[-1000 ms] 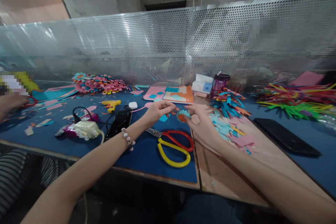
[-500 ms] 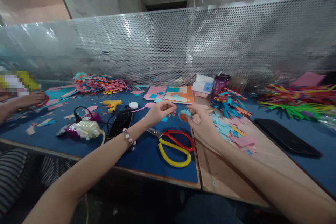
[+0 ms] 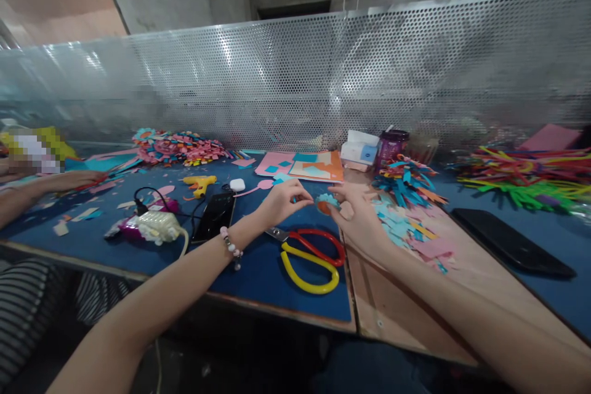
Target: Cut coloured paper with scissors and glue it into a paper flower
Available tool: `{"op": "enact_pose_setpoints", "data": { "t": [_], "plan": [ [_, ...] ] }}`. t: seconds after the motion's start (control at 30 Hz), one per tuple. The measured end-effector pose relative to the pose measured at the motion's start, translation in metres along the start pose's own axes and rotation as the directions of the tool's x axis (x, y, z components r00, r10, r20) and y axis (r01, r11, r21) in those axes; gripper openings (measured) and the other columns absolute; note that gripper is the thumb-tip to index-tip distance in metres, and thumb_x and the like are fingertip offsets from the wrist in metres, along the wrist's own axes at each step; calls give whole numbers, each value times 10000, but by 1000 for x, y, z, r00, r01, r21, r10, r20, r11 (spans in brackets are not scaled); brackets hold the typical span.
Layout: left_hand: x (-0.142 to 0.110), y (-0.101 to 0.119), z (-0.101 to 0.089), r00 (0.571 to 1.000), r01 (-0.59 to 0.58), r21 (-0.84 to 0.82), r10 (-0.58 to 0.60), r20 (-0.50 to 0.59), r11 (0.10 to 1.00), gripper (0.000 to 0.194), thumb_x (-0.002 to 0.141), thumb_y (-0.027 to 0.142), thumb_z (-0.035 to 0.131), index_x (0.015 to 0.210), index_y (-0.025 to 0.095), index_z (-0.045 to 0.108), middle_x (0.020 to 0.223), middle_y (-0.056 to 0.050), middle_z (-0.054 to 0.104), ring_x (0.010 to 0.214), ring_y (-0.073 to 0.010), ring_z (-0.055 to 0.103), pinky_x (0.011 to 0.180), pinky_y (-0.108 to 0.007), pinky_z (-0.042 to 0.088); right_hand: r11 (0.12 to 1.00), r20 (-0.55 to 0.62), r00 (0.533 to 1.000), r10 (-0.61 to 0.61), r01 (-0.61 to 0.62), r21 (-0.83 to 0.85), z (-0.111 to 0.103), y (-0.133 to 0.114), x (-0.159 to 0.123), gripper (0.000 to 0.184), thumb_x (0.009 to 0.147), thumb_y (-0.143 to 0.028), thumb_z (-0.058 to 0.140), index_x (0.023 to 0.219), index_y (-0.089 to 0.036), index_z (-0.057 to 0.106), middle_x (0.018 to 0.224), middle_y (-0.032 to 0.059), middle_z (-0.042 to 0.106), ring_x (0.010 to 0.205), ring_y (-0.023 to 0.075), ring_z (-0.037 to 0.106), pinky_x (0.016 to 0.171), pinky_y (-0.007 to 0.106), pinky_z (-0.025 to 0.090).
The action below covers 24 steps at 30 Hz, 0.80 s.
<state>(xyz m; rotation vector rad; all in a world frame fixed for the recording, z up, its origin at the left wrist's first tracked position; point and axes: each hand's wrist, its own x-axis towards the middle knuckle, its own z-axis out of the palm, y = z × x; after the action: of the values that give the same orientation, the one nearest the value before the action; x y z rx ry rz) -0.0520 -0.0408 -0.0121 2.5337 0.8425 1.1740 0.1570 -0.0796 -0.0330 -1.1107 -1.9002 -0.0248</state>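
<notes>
Between the thumb and fingers of my right hand (image 3: 359,221) is a small round paper flower (image 3: 328,202), light blue at its ruffled edge and orange in the middle. My left hand (image 3: 282,204), with a beaded bracelet at the wrist, has thumb and fingers pinched together close to the flower's left edge. Whether anything sits in that pinch is too small to tell. Large scissors (image 3: 314,261) with one red and one yellow handle lie on the blue tabletop below both hands. Right of my right hand are scattered blue and pink paper scraps (image 3: 399,225).
A yellow glue gun (image 3: 199,184), a black phone (image 3: 215,217) and a wrapped power strip (image 3: 157,226) lie left. Coloured sheets (image 3: 318,167), a tissue pack (image 3: 360,151) and a dark case (image 3: 510,241) surround the work area. A co-worker's hand (image 3: 76,181) is far left.
My left fingertips have come closer to the flower, which stays in my right hand. At the far left, the co-worker's hand has moved rightward. The view has shifted slightly.
</notes>
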Motion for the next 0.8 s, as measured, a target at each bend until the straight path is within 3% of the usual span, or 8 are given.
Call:
{"op": "enact_pose_setpoints", "data": {
  "t": [0.1, 0.2, 0.3, 0.37, 0.43, 0.53, 0.8],
  "plan": [
    [1, 3, -1, 998, 57, -55, -59, -30, 997, 172, 795, 334, 623, 813, 181, 699, 835, -61, 597, 790, -155, 551, 681, -283, 447, 1000, -4, 1000, -6, 6, 27, 0, 1, 1, 314, 836, -304, 533, 1139, -231, 573, 960, 68, 656, 941, 240, 580, 839, 409, 447],
    [3, 5, -3, 989, 130, -238, -143, -38, 962, 201, 767, 359, 646, 805, 167, 690, 979, -90, 613, 885, -171, 563, 694, -283, 461, 999, -9, 1000, -1, 2, 36, 1, 2, 1, 327, 831, -320, 538, 1143, -229, 574, 948, 68, 655, 908, 236, 588, 824, 410, 454],
    [3, 11, -5, 971, 237, -454, -217, 96, 859, 235, 778, 370, 628, 820, 139, 650, 1092, -116, 620, 761, -124, 572, 627, -266, 456, 1000, 2, 1000, 14, -14, 25, 2, 3, 1, 331, 838, -327, 532, 1151, -226, 570, 972, 73, 655, 926, 242, 582, 820, 411, 458],
    [2, 16, -6, 951, 307, -538, -232, 204, 785, 248, 790, 374, 614, 817, 128, 606, 1058, -121, 642, 643, -85, 547, 544, -238, 421, 1000, 8, 1000, 24, -24, 4, 2, 2, 0, 330, 838, -324, 530, 1152, -229, 571, 991, 76, 654, 961, 252, 575, 824, 417, 458],
    [1, 19, -7, 936, 345, -564, -230, 267, 750, 255, 798, 379, 606, 828, 129, 567, 959, -109, 668, 607, -77, 543, 509, -218, 395, 1000, 6, 1000, 26, -26, -14, 3, 2, -1, 327, 834, -318, 533, 1148, -236, 575, 1008, 78, 654, 981, 259, 575, 837, 427, 455],
    [0, 19, -6, 933, 352, -551, -233, 275, 756, 273, 807, 398, 592, 871, 137, 546, 835, -72, 671, 588, -77, 546, 491, -200, 381, 1000, -1, 1000, 21, -21, -19, 4, 1, -2, 317, 833, -323, 540, 1136, -237, 579, 1001, 75, 659, 956, 254, 589, 854, 439, 448],
    [3, 1, -5, 962, 274, -450, -249, 114, 850, 275, 760, 401, 646, 834, 138, 613, 742, -33, 612, 648, -106, 561, 593, -244, 460, 1000, -51, 999, 4, -4, -10, 11, 8, 6, 335, 830, -350, 547, 1136, -216, 579, 950, 73, 659, 892, 239, 590, 808, 403, 449]
  ]
}}
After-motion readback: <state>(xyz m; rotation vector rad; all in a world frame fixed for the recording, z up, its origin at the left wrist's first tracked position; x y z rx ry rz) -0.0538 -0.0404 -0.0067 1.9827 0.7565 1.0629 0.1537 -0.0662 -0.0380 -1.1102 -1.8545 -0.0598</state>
